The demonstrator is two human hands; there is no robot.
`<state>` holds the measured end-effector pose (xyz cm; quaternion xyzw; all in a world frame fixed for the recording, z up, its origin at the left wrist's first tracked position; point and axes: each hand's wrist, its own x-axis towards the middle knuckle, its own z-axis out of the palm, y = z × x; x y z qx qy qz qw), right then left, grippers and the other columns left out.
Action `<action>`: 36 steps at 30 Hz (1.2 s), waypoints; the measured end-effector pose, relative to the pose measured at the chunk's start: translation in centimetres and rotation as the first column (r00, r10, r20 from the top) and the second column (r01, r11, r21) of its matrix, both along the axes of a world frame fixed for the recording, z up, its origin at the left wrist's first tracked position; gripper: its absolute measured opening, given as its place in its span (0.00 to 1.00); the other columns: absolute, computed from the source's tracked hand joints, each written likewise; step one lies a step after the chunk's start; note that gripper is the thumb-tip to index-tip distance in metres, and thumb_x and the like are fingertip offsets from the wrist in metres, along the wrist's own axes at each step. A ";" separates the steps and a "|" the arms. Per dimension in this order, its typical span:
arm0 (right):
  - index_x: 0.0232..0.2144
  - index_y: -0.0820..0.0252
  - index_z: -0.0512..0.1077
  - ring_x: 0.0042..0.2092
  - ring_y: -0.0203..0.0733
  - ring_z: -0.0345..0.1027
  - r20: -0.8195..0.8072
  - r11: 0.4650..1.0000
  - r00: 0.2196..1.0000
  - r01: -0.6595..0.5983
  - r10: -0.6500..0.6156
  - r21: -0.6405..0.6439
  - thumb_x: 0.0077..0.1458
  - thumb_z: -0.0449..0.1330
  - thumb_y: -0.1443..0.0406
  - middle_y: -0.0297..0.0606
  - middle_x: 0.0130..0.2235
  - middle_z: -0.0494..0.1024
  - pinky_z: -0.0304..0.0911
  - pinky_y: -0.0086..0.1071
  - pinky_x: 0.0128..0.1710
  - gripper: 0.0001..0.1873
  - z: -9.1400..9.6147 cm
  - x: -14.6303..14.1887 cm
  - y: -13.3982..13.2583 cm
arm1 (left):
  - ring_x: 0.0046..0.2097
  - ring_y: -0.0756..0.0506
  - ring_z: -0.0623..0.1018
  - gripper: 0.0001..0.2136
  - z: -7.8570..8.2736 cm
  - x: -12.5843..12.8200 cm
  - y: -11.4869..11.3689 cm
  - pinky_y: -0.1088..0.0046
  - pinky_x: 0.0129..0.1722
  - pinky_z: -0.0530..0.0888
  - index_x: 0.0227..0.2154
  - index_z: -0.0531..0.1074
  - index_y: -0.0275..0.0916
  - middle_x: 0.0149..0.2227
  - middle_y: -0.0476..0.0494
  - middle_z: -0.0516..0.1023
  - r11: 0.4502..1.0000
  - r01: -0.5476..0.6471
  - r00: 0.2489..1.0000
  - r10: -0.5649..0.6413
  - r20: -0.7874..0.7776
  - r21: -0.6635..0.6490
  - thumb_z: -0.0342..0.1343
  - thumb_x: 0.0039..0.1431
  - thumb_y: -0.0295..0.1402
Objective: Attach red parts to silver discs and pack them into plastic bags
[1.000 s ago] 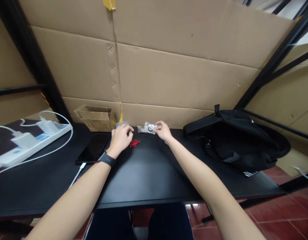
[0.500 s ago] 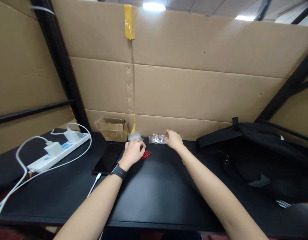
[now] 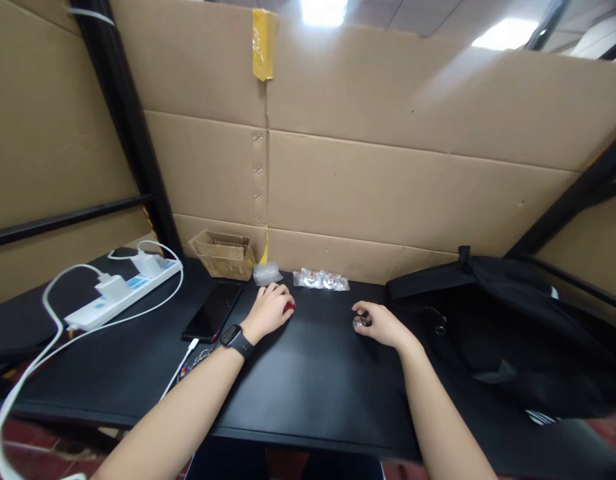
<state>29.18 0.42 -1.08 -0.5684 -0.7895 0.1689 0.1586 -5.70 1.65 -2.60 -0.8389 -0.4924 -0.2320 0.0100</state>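
Red cord [image 3: 289, 307] lies bunched on the black tabletop, with the fingers of my left hand [image 3: 269, 310] curled over it and hiding most of it. My right hand [image 3: 383, 323] is low over the table, its thumb and fingers curved around a small round shiny object [image 3: 361, 323]. Two clear plastic packets with round silvery pieces and red spots [image 3: 321, 279] lie side by side near the cardboard wall, beyond both hands. A small heap of clear plastic bags [image 3: 267, 273] sits just past my left fingers.
An open cardboard box [image 3: 225, 257] stands at the back left. A black phone [image 3: 212, 311] with a white cable lies beside my left wrist, near a white power strip [image 3: 123, 297]. A black bag [image 3: 518, 333] covers the right side. A cardboard wall [image 3: 363, 167] closes the back.
My right hand has come back from the plastic packets to the round shiny object nearer me, and both packets now show fully. My left hand has closed down over the red cord.
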 end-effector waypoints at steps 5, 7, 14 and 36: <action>0.45 0.56 0.77 0.38 0.40 0.75 -0.016 0.999 0.999 0.031 -0.030 0.045 0.45 0.64 0.71 0.37 0.41 0.81 0.66 0.29 0.40 0.21 0.5 -0.7 -0.4 | 0.52 0.40 0.69 0.07 -0.7 0.9 0.2 0.61 0.47 0.61 0.32 0.78 0.43 0.44 0.44 0.77 0.999 0.045 0.996 -0.043 0.081 -0.016 0.57 0.63 0.35; 0.44 0.56 0.77 0.37 0.38 0.74 -0.054 0.994 0.995 0.087 -0.084 0.070 0.46 0.63 0.72 0.37 0.42 0.81 0.67 0.29 0.39 0.21 0.4 -0.5 -0.7 | 0.53 0.40 0.69 0.07 -0.6 1.1 0.0 0.61 0.48 0.60 0.33 0.77 0.43 0.45 0.44 0.78 0.997 0.073 0.989 -0.069 0.129 -0.027 0.56 0.64 0.35; 0.46 0.58 0.76 0.45 0.42 0.73 -0.280 0.969 0.958 0.132 -0.070 0.209 0.47 0.68 0.64 0.40 0.46 0.79 0.68 0.35 0.49 0.21 -2.3 0.4 -2.5 | 0.52 0.43 0.72 0.08 0.4 2.1 -1.5 0.61 0.52 0.58 0.36 0.75 0.41 0.43 0.45 0.80 0.993 0.099 0.965 -0.081 0.250 -0.057 0.52 0.67 0.35; 0.46 0.62 0.79 0.43 0.44 0.74 -0.164 0.940 0.972 0.207 -0.167 0.269 0.49 0.68 0.60 0.42 0.43 0.74 0.69 0.37 0.49 0.21 -3.1 -0.2 -4.5 | 0.55 0.42 0.69 0.09 0.8 2.5 -2.3 0.60 0.53 0.57 0.38 0.80 0.46 0.47 0.45 0.78 0.995 0.093 0.941 -0.077 0.328 -0.033 0.56 0.66 0.40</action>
